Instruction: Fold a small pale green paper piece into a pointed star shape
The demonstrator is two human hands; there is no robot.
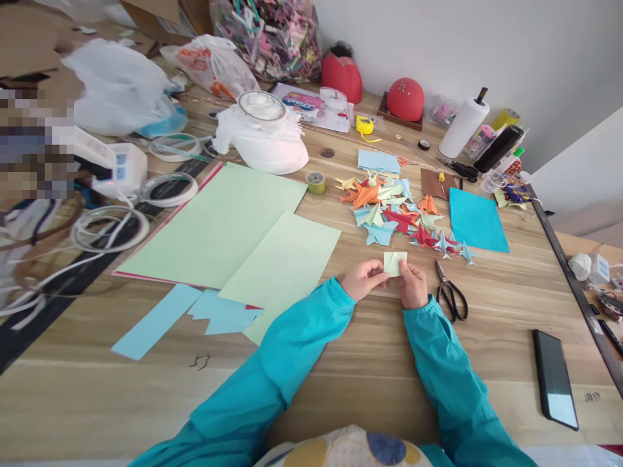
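Note:
Between my two hands is a small pale green paper square (394, 263) with crease lines across it. My left hand (364, 279) pinches its lower left side between thumb and fingers. On the right edge, the thumb of my right hand (413, 284) presses on the paper's face, with the fingers curled behind. Just beyond lies a heap of folded paper figures (389, 211) in orange, red, blue, yellow and green. Black-handled scissors (451, 295) rest on the table close to my right hand.
Large green sheets (219, 220) and blue paper pieces (156, 322) lie on the left. A turquoise sheet (479, 219) is at the right, a phone (555, 379) nearer me. Behind are a thread spool (315, 182), a yellow tape measure (364, 124) and a red pincushion (405, 99). Coiled cables (109, 227) lie far left.

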